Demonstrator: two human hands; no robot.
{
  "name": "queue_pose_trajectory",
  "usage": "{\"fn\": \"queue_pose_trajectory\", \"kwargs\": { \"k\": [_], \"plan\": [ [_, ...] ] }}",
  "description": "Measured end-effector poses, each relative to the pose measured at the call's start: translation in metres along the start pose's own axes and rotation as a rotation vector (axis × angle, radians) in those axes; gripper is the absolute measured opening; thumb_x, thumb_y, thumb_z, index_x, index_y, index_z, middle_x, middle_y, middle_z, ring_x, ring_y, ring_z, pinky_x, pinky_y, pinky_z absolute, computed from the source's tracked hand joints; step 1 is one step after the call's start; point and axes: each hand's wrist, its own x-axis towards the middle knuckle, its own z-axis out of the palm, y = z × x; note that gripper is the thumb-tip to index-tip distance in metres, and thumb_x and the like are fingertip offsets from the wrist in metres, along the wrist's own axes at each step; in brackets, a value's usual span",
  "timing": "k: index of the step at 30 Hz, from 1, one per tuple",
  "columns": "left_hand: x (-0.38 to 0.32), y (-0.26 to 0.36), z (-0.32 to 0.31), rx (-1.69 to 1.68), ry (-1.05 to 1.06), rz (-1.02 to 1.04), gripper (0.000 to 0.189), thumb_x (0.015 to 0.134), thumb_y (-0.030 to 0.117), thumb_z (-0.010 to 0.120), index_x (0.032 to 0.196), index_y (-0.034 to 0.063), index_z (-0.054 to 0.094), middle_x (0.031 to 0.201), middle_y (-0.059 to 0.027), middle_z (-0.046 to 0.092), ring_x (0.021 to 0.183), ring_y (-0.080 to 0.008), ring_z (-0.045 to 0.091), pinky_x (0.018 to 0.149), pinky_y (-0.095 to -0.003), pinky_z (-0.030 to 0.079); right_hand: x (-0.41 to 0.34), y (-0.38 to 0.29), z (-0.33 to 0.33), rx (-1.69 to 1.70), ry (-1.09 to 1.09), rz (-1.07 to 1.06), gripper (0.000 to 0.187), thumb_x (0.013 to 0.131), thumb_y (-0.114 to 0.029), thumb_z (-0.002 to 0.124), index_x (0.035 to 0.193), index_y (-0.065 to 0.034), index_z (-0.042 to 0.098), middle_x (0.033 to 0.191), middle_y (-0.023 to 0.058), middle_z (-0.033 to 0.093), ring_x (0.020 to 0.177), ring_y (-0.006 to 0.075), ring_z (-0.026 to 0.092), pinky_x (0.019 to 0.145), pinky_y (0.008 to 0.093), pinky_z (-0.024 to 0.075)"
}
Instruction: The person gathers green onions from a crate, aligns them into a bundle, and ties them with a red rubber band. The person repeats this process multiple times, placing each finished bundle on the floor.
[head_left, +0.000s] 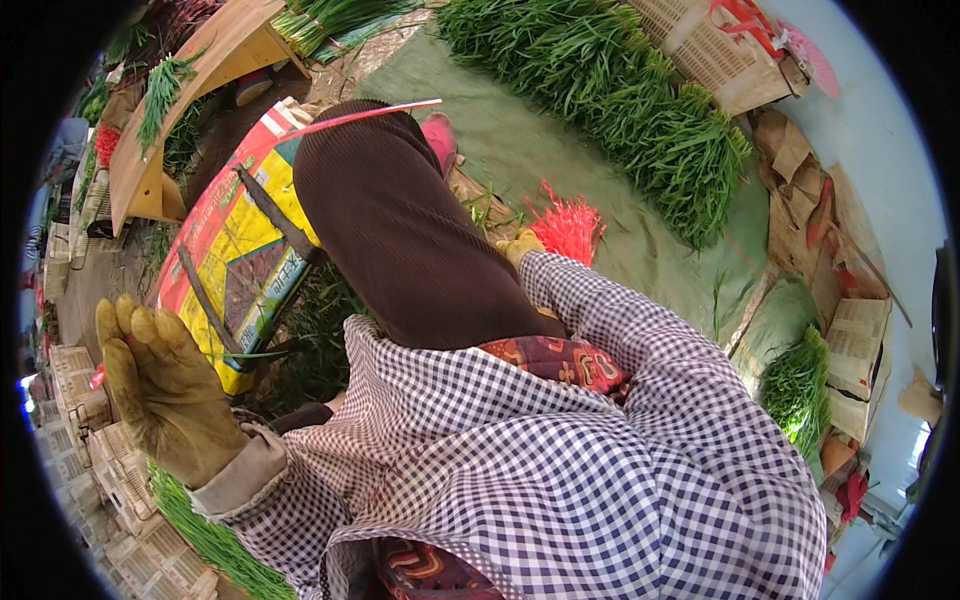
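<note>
My left hand, in a soiled yellow work glove, is raised at the left with its bare palm showing. Its fingers are stretched out, and small bits of red show beside them. Beyond my thigh, my right hand, also gloved, is at a bundle of red plastic strands. The thigh and sleeve partly cover that hand, so its grip is unclear. A printed yellow and red woven sack with dark straps spreads beside my leg. Over my knee runs a thin red rod or strip with a pale tip.
Bundled green leafy stalks lie in a long row on a green tarp. A wooden bench stands at the upper left. Plastic crates line the left, with another crate at the upper right. More cut greens lie rightward.
</note>
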Motion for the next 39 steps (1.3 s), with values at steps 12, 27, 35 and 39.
{"fn": "queue_pose_trajectory", "kwargs": {
  "k": [12, 27, 35, 39],
  "plan": [
    [0.001, -0.022, -0.011, -0.008, 0.196, 0.015, 0.043, 0.109, 0.013, 0.043, 0.146, -0.0067, 0.043, 0.138, -0.0264, 0.057, 0.125, -0.0352, 0.060, 0.111, -0.0500, 0.048, 0.008, -0.004, 0.008, -0.044, 0.072, -0.018, 0.045, 0.089, -0.017, 0.070, 0.132, -0.0073, 0.058, 0.107, 0.0150, 0.069, 0.103, 0.0283, 0.070, 0.088, 0.0396, 0.0575],
    [0.003, -0.033, 0.007, -0.002, 0.245, 0.002, 0.043, 0.109, 0.014, 0.044, 0.146, -0.0062, 0.043, 0.137, -0.0277, 0.058, 0.122, -0.0363, 0.062, 0.111, -0.0509, 0.049, -0.005, -0.009, 0.005, -0.395, 0.059, -0.203, 0.043, 0.089, -0.013, 0.070, 0.131, -0.0079, 0.059, 0.120, 0.0151, 0.066, 0.113, 0.0306, 0.067, 0.091, 0.0409, 0.0579],
    [-0.001, -0.027, 0.007, 0.033, 0.259, -0.009, 0.039, 0.107, 0.011, 0.047, 0.143, -0.0055, 0.049, 0.136, -0.0258, 0.060, 0.123, -0.0323, 0.063, 0.112, -0.0452, 0.050, 0.006, -0.046, 0.007, -0.794, 0.085, -0.338, 0.042, 0.089, -0.012, 0.070, 0.130, -0.0082, 0.059, 0.127, 0.0152, 0.064, 0.119, 0.0318, 0.066, 0.093, 0.0415, 0.0580],
    [0.001, -0.030, 0.006, 0.057, 0.263, -0.006, 0.041, 0.108, 0.012, 0.046, 0.145, -0.0056, 0.046, 0.136, -0.0270, 0.059, 0.122, -0.0343, 0.063, 0.110, -0.0475, 0.051, 0.014, -0.044, -0.026, -1.174, 0.097, -0.248, 0.035, 0.096, -0.014, 0.061, 0.131, -0.0109, 0.062, 0.140, 0.0143, 0.056, 0.128, 0.0331, 0.060, 0.098, 0.0463, 0.0554]
  ]
}}
